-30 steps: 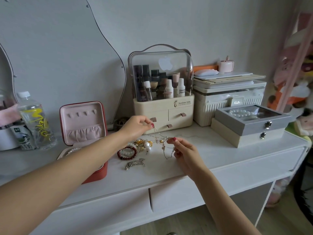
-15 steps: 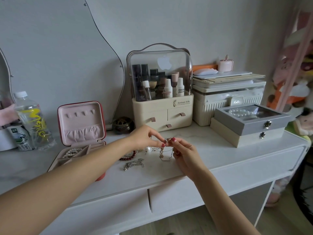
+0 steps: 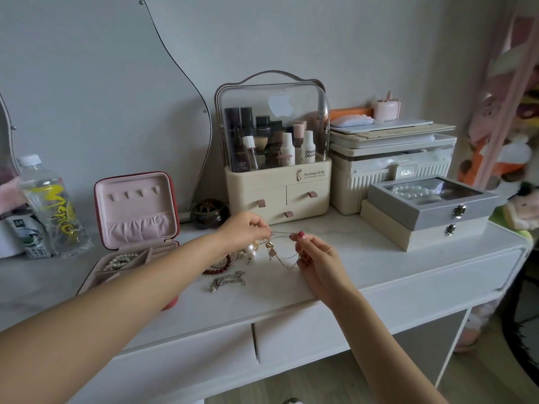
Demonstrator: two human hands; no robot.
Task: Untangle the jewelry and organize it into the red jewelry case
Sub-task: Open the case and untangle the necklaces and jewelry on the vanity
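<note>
While both hands (image 3: 246, 228) (image 3: 316, 255) pinch it, chain (image 3: 281, 233) hangs mid-table.

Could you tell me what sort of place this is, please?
Most likely a bedroom dressing table: a curvy-edged mirror leans against the wall, a clear-lidded cosmetics organizer holds bottles, and an open red jewelry case sits beside loose jewelry.

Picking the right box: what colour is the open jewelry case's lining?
Pale pink lining, red outside; head view shows it.

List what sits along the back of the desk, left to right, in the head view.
Water bottle → red jewelry case → dark round pot → cosmetics organizer → white ribbed box → grey box.
</note>
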